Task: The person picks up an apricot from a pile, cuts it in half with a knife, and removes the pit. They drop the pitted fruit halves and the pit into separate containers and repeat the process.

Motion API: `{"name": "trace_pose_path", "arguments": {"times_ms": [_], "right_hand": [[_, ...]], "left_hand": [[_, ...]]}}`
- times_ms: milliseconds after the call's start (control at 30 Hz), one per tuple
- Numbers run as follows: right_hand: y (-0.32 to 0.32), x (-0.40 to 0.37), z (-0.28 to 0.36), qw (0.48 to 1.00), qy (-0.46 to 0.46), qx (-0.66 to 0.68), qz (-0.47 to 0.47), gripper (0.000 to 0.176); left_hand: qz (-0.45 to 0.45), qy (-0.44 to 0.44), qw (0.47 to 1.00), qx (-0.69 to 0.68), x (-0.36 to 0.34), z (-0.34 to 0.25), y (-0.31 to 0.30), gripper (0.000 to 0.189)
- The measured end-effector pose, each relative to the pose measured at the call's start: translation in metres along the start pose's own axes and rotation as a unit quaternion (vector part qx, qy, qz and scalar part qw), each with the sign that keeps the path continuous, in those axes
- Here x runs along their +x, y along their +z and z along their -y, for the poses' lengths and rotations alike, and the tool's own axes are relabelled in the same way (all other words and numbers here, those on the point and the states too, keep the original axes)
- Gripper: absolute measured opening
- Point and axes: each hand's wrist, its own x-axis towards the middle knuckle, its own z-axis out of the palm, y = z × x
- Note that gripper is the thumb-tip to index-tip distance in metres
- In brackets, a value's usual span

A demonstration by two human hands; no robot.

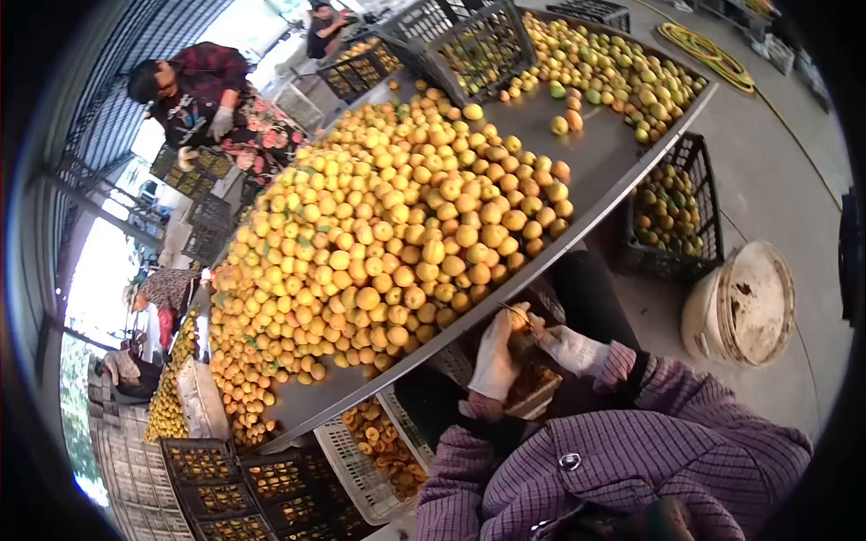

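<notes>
In white gloves, my two hands meet close together below the edge of the sorting table. My left hand is closed around an orange apricot. Against the same fruit my right hand is closed, fingers pinched; a thin dark line shows by its fingertips, too small to make out. Beneath them stands a container with orange fruit pieces, partly covered by the hands. A large heap of yellow-orange apricots covers much of the metal table in front of me.
A white basket of opened fruit pieces stands below left, with black crates beyond. To the right are a black crate of greenish fruit and a dirty white bucket. Another crate rests on the table. A gloved person works across the table.
</notes>
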Motion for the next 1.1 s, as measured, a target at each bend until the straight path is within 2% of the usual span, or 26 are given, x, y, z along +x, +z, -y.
{"name": "trace_pose_path", "arguments": {"times_ms": [33, 67, 100, 167, 200, 233, 267, 300, 333, 367, 400, 433, 533, 567, 600, 633, 667, 733, 800, 833, 867, 933, 967, 1000, 1067, 1100], "right_hand": [[-0.009, -0.006, 0.016, 0.995, 0.077, 0.051, 0.034, 0.045], [-0.012, -0.012, 0.024, 0.981, 0.148, 0.105, 0.07, 0.047], [-0.011, -0.016, 0.032, 0.979, 0.16, 0.114, 0.063, 0.047], [-0.009, -0.018, 0.043, 0.979, 0.188, -0.011, 0.076, 0.05], [-0.002, -0.014, 0.027, 0.979, 0.189, -0.006, 0.073, 0.05], [0.01, -0.003, -0.002, 0.995, 0.097, -0.032, 0.013, 0.05], [0.015, -0.003, 0.005, 0.997, 0.005, -0.058, -0.046, 0.051], [0.008, -0.005, 0.011, 0.994, 0.048, -0.101, -0.019, 0.048], [0.007, -0.005, 0.015, 0.994, 0.05, -0.099, -0.022, 0.048], [0.005, -0.005, 0.018, 0.997, 0.059, -0.04, -0.01, 0.046], [0.001, -0.003, 0.022, 0.998, 0.067, 0.019, 0.003, 0.044], [-0.006, -0.005, 0.035, 0.99, 0.131, 0.042, 0.038, 0.04], [-0.016, -0.008, 0.041, 0.98, 0.173, 0.028, 0.093, 0.036], [-0.013, -0.008, 0.028, 0.988, 0.115, 0.019, 0.1, 0.041], [-0.006, -0.012, 0.022, 0.988, 0.117, 0.023, 0.098, 0.041], [0.001, -0.016, 0.025, 0.994, 0.091, -0.019, 0.05, 0.042], [0.006, -0.017, 0.031, 0.996, 0.063, -0.062, 0.001, 0.044], [0.009, -0.018, 0.033, 0.992, 0.076, -0.105, 0.001, 0.044], [0.013, -0.004, 0.01, 0.983, 0.082, -0.163, -0.014, 0.039], [0.016, 0.003, -0.012, 0.985, 0.015, -0.166, -0.048, 0.037], [0.011, 0.0, -0.003, 0.984, 0.014, -0.171, -0.048, 0.037], [0.004, -0.003, 0.014, 0.999, 0.038, -0.031, -0.012, 0.036], [0.004, 0.006, -0.002, 1.0, 0.013, -0.011, 0.003, 0.037], [0.006, 0.005, -0.007, 1.0, 0.012, -0.007, 0.004, 0.037], [0.004, -0.006, 0.007, 0.997, 0.049, -0.045, 0.043, 0.039], [0.01, -0.009, 0.005, 0.997, 0.058, -0.05, 0.014, 0.044]], "left_hand": [[0.026, 0.027, 0.998, 0.041, 0.001, -0.005, -0.004, 0.041], [0.009, -0.035, 0.999, -0.028, -0.007, -0.028, 0.016, 0.039], [0.028, -0.026, 0.999, -0.003, -0.006, -0.026, 0.013, 0.039], [0.049, -0.02, 0.998, 0.025, -0.004, -0.017, 0.008, 0.04], [0.004, -0.022, 1.0, 0.002, -0.004, -0.01, 0.008, 0.045], [-0.04, -0.022, 0.999, -0.02, -0.001, -0.002, 0.009, 0.051], [-0.038, -0.026, 0.999, -0.019, 0.002, 0.007, 0.009, 0.051], [-0.068, -0.024, 0.996, -0.059, 0.004, 0.018, 0.009, 0.052], [-0.099, -0.02, 0.99, -0.099, 0.006, 0.019, 0.013, 0.053], [-0.097, -0.02, 0.99, -0.099, 0.006, 0.017, 0.015, 0.053], [-0.075, -0.029, 0.994, -0.072, 0.006, 0.012, 0.015, 0.053], [-0.054, -0.038, 0.997, -0.045, 0.003, 0.002, 0.018, 0.053], [-0.007, -0.046, 0.999, 0.015, 0.001, -0.013, 0.009, 0.05], [0.001, -0.037, 0.999, 0.023, 0.001, -0.017, 0.01, 0.051], [0.01, -0.027, 0.999, 0.03, 0.0, -0.019, 0.013, 0.052], [-0.03, -0.02, 0.998, 0.048, -0.001, -0.016, 0.018, 0.054], [-0.029, -0.02, 0.998, 0.049, 0.001, -0.01, 0.019, 0.054], [-0.031, -0.104, 0.967, -0.232, 0.007, 0.013, 0.008, 0.06], [-0.037, -0.085, 0.976, -0.197, 0.013, 0.027, -0.001, 0.068], [-0.066, -0.118, 0.972, -0.194, 0.01, 0.014, 0.016, 0.072], [-0.097, -0.149, 0.965, -0.192, 0.008, 0.004, 0.025, 0.076], [-0.076, -0.149, 0.965, -0.201, 0.009, 0.002, 0.012, 0.069], [-0.058, -0.095, 0.983, -0.143, 0.007, -0.001, 0.011, 0.059], [-0.039, -0.045, 0.995, -0.081, 0.005, -0.005, 0.01, 0.049], [-0.05, -0.044, 0.996, -0.053, 0.001, -0.009, 0.014, 0.048], [-0.058, -0.042, 0.995, -0.076, 0.003, -0.004, 0.012, 0.047]]}}
